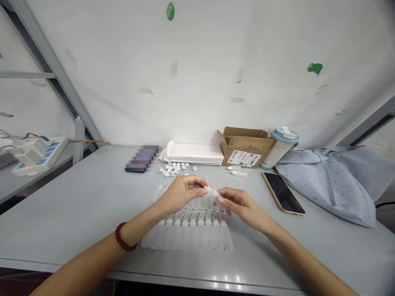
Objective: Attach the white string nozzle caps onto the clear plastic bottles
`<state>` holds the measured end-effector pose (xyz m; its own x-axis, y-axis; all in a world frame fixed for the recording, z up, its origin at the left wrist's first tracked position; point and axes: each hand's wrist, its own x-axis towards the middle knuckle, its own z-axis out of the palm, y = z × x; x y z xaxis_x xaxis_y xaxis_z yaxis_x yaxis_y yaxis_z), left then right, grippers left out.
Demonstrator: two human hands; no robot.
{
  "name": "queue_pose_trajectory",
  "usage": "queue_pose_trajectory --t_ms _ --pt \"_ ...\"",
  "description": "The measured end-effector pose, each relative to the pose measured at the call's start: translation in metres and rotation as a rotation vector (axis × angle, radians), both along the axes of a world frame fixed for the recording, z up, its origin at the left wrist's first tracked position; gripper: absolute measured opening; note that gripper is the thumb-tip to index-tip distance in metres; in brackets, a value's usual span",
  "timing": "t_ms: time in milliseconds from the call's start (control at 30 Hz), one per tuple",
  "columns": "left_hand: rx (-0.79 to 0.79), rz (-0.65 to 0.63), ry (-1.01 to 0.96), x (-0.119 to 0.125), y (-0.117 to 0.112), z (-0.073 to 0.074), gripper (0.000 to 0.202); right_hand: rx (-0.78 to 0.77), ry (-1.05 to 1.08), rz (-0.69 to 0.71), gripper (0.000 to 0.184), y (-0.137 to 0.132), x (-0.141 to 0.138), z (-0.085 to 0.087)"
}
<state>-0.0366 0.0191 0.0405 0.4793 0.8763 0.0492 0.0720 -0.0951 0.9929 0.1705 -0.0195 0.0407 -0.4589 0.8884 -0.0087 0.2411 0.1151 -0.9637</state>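
Note:
My left hand (186, 191) is closed in a pinch at the top of a small translucent squeeze bottle, on what looks like its white cap (207, 188). The fingers of my right hand (239, 204) wrap round the body of that bottle (215, 195), which is tilted above the table. Beneath both hands, a row of similar bottles (193, 235) lies side by side with thin curved strips at their necks. More bottles (199, 202) lie behind that row, partly covered by my hands.
Loose white caps (173, 167) are heaped behind my left hand. Two small bottles (238, 174) lie by a cardboard box (247, 144). Around them are a white stack (194, 153), a cup (279, 148), a phone (284, 193), another phone (143, 158) and a blue cloth (327, 181).

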Motion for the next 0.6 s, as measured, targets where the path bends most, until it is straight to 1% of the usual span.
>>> queue_pose_trajectory --t_ms 100,267,467,600 --pt "0.032 -0.027 -0.012 0.0009 -0.0029 0.0018 0.016 -0.032 0.014 0.015 0.027 -0.0004 -0.0015 0.0001" --pt "0.082 -0.043 0.064 0.0015 -0.0061 0.0025 0.016 -0.072 0.017 -0.015 0.03 0.0004 -0.0029 0.0001" --pt "0.14 -0.042 0.077 0.0036 -0.0081 0.0042 0.013 -0.17 0.144 -0.068 0.035 0.0007 -0.0056 -0.0051" --pt "0.165 -0.051 0.065 0.0044 -0.0104 0.0063 0.012 -0.26 0.217 -0.083 0.034 0.0009 -0.0069 -0.0065"
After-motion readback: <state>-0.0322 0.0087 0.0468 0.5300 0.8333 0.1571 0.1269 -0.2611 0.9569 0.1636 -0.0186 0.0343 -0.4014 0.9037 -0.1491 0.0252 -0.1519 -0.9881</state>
